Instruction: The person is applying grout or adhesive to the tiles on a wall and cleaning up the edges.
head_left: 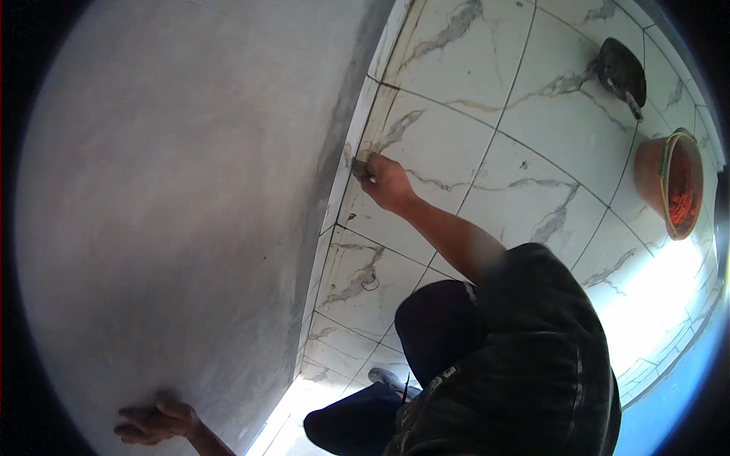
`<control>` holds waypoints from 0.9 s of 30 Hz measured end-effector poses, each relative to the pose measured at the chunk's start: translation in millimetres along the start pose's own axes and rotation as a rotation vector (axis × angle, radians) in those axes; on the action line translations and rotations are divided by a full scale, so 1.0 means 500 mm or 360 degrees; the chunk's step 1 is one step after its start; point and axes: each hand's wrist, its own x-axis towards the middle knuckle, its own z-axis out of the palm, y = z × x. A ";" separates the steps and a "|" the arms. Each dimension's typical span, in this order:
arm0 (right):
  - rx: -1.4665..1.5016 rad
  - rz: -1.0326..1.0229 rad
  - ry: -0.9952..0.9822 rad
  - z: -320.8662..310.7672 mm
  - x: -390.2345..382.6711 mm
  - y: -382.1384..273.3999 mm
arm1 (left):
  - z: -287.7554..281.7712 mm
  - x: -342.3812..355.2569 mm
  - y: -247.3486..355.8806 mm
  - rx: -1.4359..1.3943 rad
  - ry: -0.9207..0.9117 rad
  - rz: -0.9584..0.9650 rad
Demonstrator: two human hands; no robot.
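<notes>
My right hand [384,182] is closed on a small dark scraper-like piece [360,170], held at the base of the tiled skirting strip [332,216] where it meets the marble-patterned floor. My left hand [152,424] rests against the grey plastered wall [182,182] at the lower left, with its fingers apart and slightly bent. The right forearm crosses the floor tiles [525,175]; my dark-clothed body and bent legs fill the lower middle.
A dark pan-like tool [617,70] with a short handle lies on the floor at the upper right. Below it stands an orange bucket [650,175] with reddish contents. Bright glare covers the tiles at the right, beside a light blue surface [680,387].
</notes>
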 end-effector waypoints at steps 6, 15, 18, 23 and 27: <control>0.0023 0.0391 0.0323 -0.257 -0.062 -0.015 | -0.003 -0.025 -0.005 -0.0106 0.0014 -0.0100; -0.0307 0.0085 0.0603 -0.685 0.086 -0.253 | -0.001 -0.003 -0.008 -0.0737 0.0415 -0.0295; 0.0246 0.0223 0.0432 -0.763 0.121 -0.368 | 0.008 -0.054 -0.005 -0.0920 0.0434 -0.0547; 0.0153 0.0227 0.0453 -0.875 0.105 -0.469 | 0.011 -0.041 0.008 -0.1212 0.0537 -0.0709; 0.0098 0.0217 0.0335 -0.921 0.157 -0.399 | -0.004 0.016 0.016 -0.0868 0.0751 -0.1021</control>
